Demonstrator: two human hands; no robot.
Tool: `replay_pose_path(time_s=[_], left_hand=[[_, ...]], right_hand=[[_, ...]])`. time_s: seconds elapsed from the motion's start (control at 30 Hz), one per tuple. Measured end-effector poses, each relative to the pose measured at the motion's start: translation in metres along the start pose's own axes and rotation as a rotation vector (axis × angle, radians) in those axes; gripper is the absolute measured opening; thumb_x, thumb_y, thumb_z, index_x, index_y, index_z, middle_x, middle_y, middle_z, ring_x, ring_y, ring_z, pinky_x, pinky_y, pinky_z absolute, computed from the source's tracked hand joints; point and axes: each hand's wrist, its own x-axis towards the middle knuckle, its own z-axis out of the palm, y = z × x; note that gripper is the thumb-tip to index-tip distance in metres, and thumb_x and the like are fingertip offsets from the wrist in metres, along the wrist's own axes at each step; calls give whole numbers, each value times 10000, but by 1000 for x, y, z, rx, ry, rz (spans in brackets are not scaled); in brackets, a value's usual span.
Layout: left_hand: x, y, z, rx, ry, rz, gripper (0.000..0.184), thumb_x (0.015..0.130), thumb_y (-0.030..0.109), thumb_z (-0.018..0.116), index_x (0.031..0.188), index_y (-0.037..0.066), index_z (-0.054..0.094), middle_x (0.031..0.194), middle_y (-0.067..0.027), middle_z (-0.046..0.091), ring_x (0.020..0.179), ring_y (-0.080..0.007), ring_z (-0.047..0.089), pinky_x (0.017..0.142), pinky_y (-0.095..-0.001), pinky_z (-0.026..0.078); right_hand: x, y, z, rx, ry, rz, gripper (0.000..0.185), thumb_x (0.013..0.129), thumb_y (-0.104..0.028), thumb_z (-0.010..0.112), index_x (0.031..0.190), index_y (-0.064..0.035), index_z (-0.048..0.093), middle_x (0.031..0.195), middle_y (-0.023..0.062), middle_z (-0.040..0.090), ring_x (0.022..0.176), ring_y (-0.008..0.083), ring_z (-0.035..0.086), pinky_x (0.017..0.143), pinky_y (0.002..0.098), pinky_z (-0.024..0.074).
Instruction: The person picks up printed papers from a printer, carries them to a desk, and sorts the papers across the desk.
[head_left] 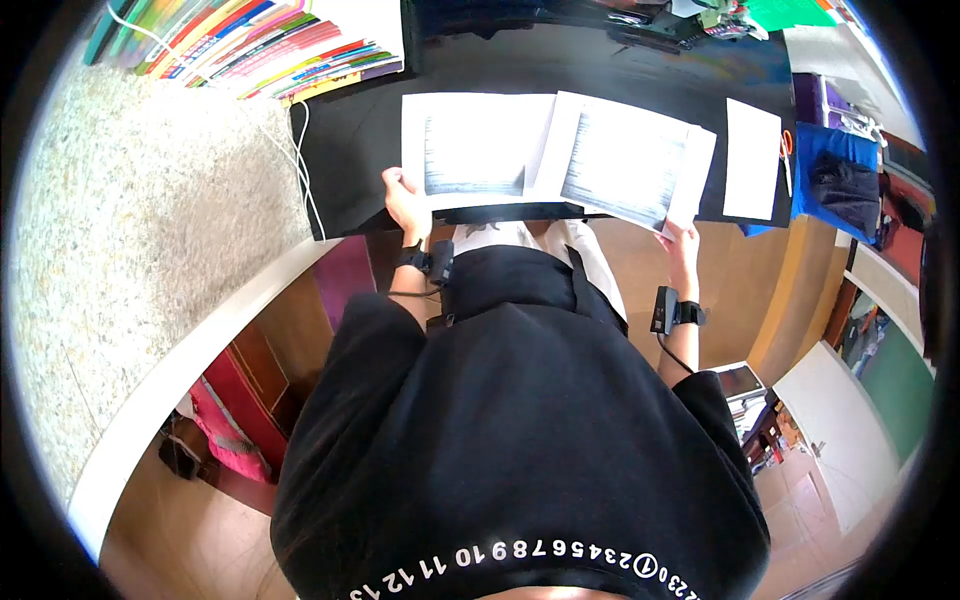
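Two printed white sheets lie side by side over the front of the black desk, other paper showing beneath them. At the near left corner of the left sheet [475,145], my left hand [406,203] has its fingers closed on the paper. My right hand [681,240] pinches the near right corner of the right sheet [625,160], which is tilted and reaches past the desk's front edge. The inner edges of the sheets meet or overlap near the middle. Both wrists wear black straps with small devices.
Books [290,50] stand in a row at the back left of the black desk [350,150], near a white cable [301,165]. A white sheet [752,160] and orange-handled scissors [787,145] lie at the right. Dark items and something green [785,14] are at the back.
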Motion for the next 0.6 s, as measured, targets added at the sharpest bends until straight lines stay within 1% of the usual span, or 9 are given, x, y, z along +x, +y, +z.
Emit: replay_pose_path(time_s=[0.07,0.13,0.2,0.23,0.27,0.33,0.43,0.53,0.6], left_hand=[[10,-4,-6,-124,-55,-3,90,808,-3,486,893,24,497,784,-173,573,738,-309,597,646,-355,461],[25,-23,-6,-270,37,152,125,790,-21,508,910,12,520,747,-73,558,667,-127,533,619,-260,440],[40,-17,-23,-594,-39,-120,142,824,-36,492,948,7,548,798,-19,564,713,-91,527,657,-227,432],[50,-20,-32,-707,-82,-211,166,846,-31,481,994,-2,551,835,-27,587,754,-93,549,679,-221,443],[54,1,-50,-825,-150,-253,218,861,3,487,1072,-21,537,924,-56,610,833,-117,575,736,-238,460],[67,13,-70,-954,-214,-333,259,879,37,477,1123,-40,514,1035,-86,599,937,-145,575,822,-256,451],[78,22,-82,-1040,-371,-418,281,889,51,466,1151,-49,495,1100,-92,573,1019,-144,548,892,-246,410],[69,30,-67,-940,-572,-298,260,858,52,472,1101,-13,538,982,-26,592,864,-96,558,764,-211,429],[52,45,-50,-760,-636,-285,219,826,87,493,1026,37,567,817,46,528,681,-41,466,586,-177,362]], right_hand=[[3,2,1,-13,1,11,172,804,-77,570,957,0,584,906,65,588,791,162,586,660,295,528],[8,6,-4,-33,-11,24,188,822,-76,555,995,-8,577,953,56,592,835,152,580,686,291,511],[4,2,-1,-21,-28,4,186,823,-56,533,996,-5,580,932,64,604,820,148,589,668,282,518],[6,5,-2,-8,-36,-4,186,821,-54,534,994,-6,581,928,65,606,810,149,593,665,282,519],[7,7,-2,5,-49,-10,185,819,-52,534,991,-7,583,924,66,609,800,150,596,662,281,520],[8,7,-2,15,-36,-12,181,816,-48,535,985,-6,586,918,70,614,789,151,602,655,276,522],[7,5,6,13,-43,-5,171,811,-46,543,971,-5,588,900,75,616,774,160,607,642,284,532],[3,1,13,-2,-61,3,154,798,-44,562,943,-2,590,875,86,617,747,177,615,616,300,547],[2,1,19,-1,-99,6,151,799,-44,561,939,5,588,869,92,622,746,179,620,617,296,546]])
